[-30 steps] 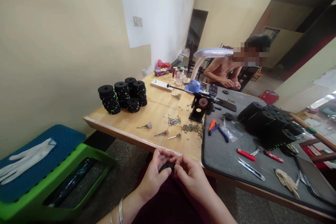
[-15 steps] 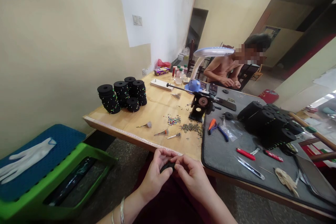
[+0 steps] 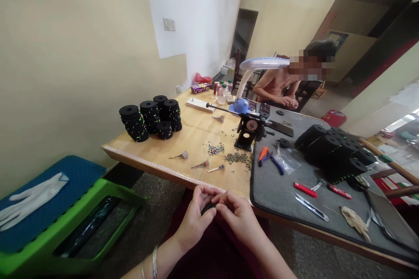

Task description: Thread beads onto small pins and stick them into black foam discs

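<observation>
Close together in front of the table's near edge are my two hands. My left hand [image 3: 198,213] is wrapped round a small black object [image 3: 208,207], mostly hidden by the fingers, perhaps a foam spool. Thumb and fingers of my right hand [image 3: 235,211] are pinched at the right side of that object; what they grip there is too small to make out. On the wood beyond lie small coloured beads [image 3: 216,149], a heap of small dark metal pieces [image 3: 237,158] and bundles of fine wires [image 3: 200,164].
Black spools [image 3: 133,124] stand stacked at the table's left, more [image 3: 322,148] on the grey mat [image 3: 278,192]. A black clamp device [image 3: 248,130], lamp [image 3: 240,105], pliers [image 3: 271,160] and tweezers [image 3: 310,207] lie beyond my hands. Another person [image 3: 278,85] sits opposite. Left is a green stool [image 3: 114,222].
The fingertips of my right hand have closed in slightly over the black object, so less of it shows. The view has shifted a little.
</observation>
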The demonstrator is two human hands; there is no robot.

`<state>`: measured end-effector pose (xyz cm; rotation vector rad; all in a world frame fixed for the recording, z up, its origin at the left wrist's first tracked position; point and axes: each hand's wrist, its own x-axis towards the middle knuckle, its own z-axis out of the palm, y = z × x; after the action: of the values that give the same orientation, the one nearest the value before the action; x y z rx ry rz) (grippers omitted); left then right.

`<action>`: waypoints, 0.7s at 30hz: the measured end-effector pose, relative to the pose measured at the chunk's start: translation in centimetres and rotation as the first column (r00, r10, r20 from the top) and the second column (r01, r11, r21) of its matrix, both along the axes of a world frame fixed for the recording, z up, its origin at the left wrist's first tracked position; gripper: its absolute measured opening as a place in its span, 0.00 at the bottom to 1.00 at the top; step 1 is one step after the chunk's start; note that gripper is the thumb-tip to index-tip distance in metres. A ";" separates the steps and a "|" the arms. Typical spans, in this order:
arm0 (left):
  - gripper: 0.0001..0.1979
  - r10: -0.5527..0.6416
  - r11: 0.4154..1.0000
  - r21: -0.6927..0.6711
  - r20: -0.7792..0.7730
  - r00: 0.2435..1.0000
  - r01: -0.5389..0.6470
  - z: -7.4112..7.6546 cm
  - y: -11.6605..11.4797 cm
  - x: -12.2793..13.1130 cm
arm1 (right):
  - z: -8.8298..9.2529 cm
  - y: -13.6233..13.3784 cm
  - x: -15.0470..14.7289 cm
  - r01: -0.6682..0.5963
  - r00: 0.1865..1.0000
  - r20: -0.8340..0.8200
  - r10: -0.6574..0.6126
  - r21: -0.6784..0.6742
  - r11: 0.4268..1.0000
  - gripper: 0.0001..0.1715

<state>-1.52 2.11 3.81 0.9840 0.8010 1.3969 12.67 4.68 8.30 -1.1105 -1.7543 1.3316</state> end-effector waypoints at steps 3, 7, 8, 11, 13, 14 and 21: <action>0.13 -0.029 0.999 -0.011 0.054 0.998 0.030 -0.5 0.2 -0.2 | -0.8 0.4 0.4 -0.036 0.987 -0.158 0.003 -0.203 0.979 0.12; 0.16 -0.070 0.991 -0.104 0.153 0.986 0.086 -1.0 0.5 -0.5 | -2.1 0.9 0.9 -0.079 0.945 -0.323 -0.054 -0.386 0.919 0.21; 0.17 -0.078 0.988 -0.121 0.169 0.982 0.100 -1.0 0.5 -0.5 | -2.3 1.0 0.9 -0.088 0.942 -0.332 -0.051 -0.392 0.916 0.21; 0.17 -0.093 0.983 -0.136 0.197 0.976 0.121 -1.0 0.5 -0.4 | -2.6 1.0 0.9 -0.100 0.944 -0.327 -0.037 -0.392 0.914 0.20; 0.18 -0.097 0.983 -0.136 0.199 0.975 0.126 -1.0 0.5 -0.3 | -2.6 1.0 0.7 -0.094 0.946 -0.321 -0.041 -0.394 0.914 0.20; 0.18 -0.098 0.982 -0.140 0.199 0.975 0.127 -0.9 0.5 -0.3 | -2.5 1.0 0.6 -0.092 0.946 -0.321 -0.043 -0.394 0.914 0.21; 0.17 -0.102 0.949 -0.261 0.279 0.955 0.178 -0.3 0.4 -0.4 | -2.7 0.9 -0.2 -0.066 0.953 -0.298 -0.057 -0.387 0.920 0.24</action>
<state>-1.93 2.54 3.55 0.6060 0.6933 1.2163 12.47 5.56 5.62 -1.0364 -1.2966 1.8065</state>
